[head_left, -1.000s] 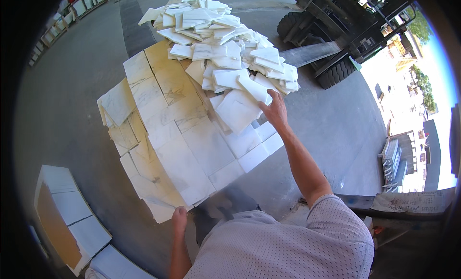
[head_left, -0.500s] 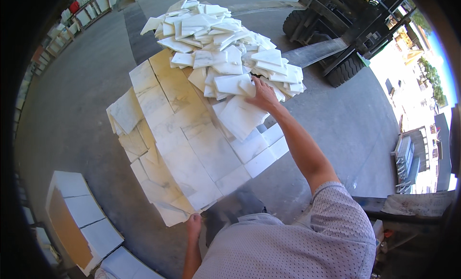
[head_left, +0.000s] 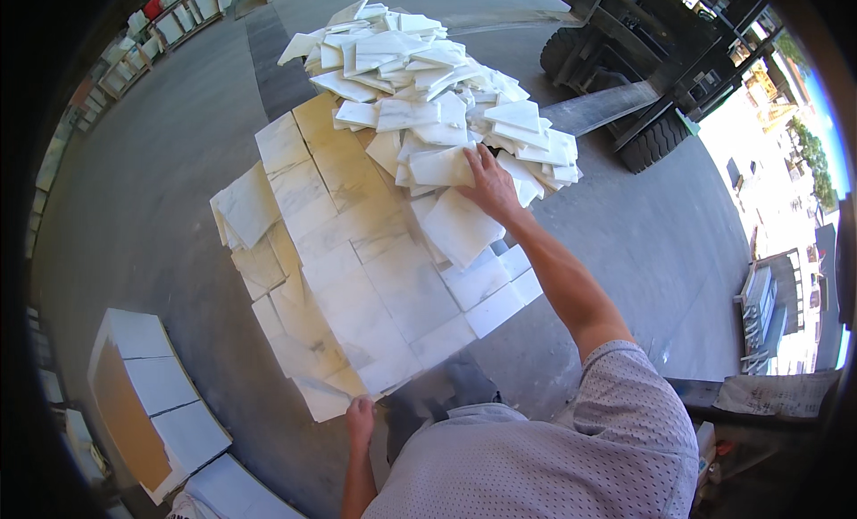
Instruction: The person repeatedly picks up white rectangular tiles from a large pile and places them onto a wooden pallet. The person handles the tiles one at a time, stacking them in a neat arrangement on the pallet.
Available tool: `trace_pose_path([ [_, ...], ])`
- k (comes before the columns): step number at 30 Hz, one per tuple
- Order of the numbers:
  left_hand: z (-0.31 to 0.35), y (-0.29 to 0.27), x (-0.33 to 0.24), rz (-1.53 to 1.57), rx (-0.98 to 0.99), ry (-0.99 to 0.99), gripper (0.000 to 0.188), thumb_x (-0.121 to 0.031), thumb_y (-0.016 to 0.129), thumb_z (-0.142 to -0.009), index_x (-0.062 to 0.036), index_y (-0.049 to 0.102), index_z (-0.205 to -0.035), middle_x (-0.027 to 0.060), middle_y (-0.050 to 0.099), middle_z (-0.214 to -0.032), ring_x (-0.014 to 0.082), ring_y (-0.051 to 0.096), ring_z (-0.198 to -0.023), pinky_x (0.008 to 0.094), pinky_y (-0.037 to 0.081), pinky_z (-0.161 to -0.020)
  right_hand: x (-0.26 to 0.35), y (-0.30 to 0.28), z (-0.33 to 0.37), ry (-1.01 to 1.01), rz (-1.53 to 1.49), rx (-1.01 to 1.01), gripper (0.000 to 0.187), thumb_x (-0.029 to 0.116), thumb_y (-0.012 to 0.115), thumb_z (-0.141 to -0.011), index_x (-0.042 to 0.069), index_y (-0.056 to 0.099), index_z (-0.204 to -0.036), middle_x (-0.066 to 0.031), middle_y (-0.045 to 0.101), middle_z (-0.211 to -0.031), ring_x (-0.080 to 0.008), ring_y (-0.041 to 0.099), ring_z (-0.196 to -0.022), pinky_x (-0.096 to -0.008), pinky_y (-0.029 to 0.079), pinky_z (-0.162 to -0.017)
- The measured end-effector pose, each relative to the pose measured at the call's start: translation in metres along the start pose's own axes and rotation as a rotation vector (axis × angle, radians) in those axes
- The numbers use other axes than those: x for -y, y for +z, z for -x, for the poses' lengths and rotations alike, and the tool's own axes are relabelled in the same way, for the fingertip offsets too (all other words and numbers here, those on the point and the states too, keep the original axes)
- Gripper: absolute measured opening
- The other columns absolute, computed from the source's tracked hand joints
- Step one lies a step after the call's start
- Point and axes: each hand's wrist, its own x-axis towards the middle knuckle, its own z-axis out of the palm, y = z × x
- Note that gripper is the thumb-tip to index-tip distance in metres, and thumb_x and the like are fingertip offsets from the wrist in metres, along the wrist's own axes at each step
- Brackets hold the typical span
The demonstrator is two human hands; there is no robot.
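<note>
My right hand (head_left: 493,187) reaches over the near right side of a heap of broken white marble pieces (head_left: 406,82). Its thumb and fingers are closed at the right end of one marble piece (head_left: 442,167). Just below that hand a larger marble slab piece (head_left: 460,226) lies tilted. My left hand (head_left: 360,415) is closed in a fist at the near corner of the layer of marble tiles (head_left: 335,296). Whether anything is inside the fist cannot be made out. Grey veins run through several of these tiles.
At the upper right stands a forklift (head_left: 625,64), one flat fork (head_left: 598,107) reaching toward the heap. Pale slabs (head_left: 183,421) stand at the lower left. Racks of slabs (head_left: 170,24) line the far left, and a metal rack (head_left: 772,309) is at the right.
The view has shifted slightly, so the heap sits a little farther right. My right hand has closed farther round the end of the marble piece, which has turned slightly. My left hand stays put.
</note>
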Motion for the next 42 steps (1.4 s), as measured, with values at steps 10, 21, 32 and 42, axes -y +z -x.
trace_pose_path([
  [10,-0.013,-0.002,-0.007,0.044,-0.06,0.098,0.028,-0.024,0.056,-0.095,0.0007,0.068,-0.101,0.0088,0.068,-0.074,0.0175,0.065,-0.067,0.032,0.051,-0.067,0.014,-0.027,-0.016,0.051,0.004,0.247,0.08,0.031,0.081,-0.072,0.011,0.046,-0.141,-0.018,0.045,-0.144,-0.0383,0.058,-0.117,-0.0413,0.048,-0.1],
  [21,-0.005,-0.005,-0.064,0.399,0.12,-0.037,0.034,-0.026,0.052,-0.1,0.0025,0.063,-0.113,0.0136,0.07,-0.092,0.0202,0.067,-0.078,0.0315,0.053,-0.072,0.057,-0.07,0.011,0.119,-0.218,0.284,0.077,0.031,0.083,-0.075,0.007,0.05,-0.14,-0.0185,0.054,-0.136,-0.0342,0.059,-0.116,-0.0379,0.047,-0.1],
  [32,-0.007,-0.017,-0.138,1.058,0.346,-0.053,0.039,-0.029,0.05,-0.102,0.0033,0.057,-0.123,0.0132,0.064,-0.116,0.0254,0.066,-0.1,0.0391,0.057,-0.081,0.208,0.008,0.166,-0.264,-0.347,0.81,0.078,0.019,0.081,-0.073,0.011,0.046,-0.141,-0.0216,0.042,-0.148,-0.0433,0.056,-0.119,-0.0436,0.049,-0.102],
  [42,0.053,-0.034,0.027,1.183,-0.303,-0.147,0.028,-0.025,0.058,-0.099,-0.0033,0.061,-0.116,0.0079,0.068,-0.106,0.0205,0.067,-0.09,0.0379,0.06,-0.07,0.218,0.051,0.194,0.013,-0.408,0.986,0.046,0.022,0.073,-0.087,0.004,0.056,-0.125,-0.0117,0.07,-0.11,-0.0215,0.067,-0.089,-0.0344,0.053,-0.084],
])
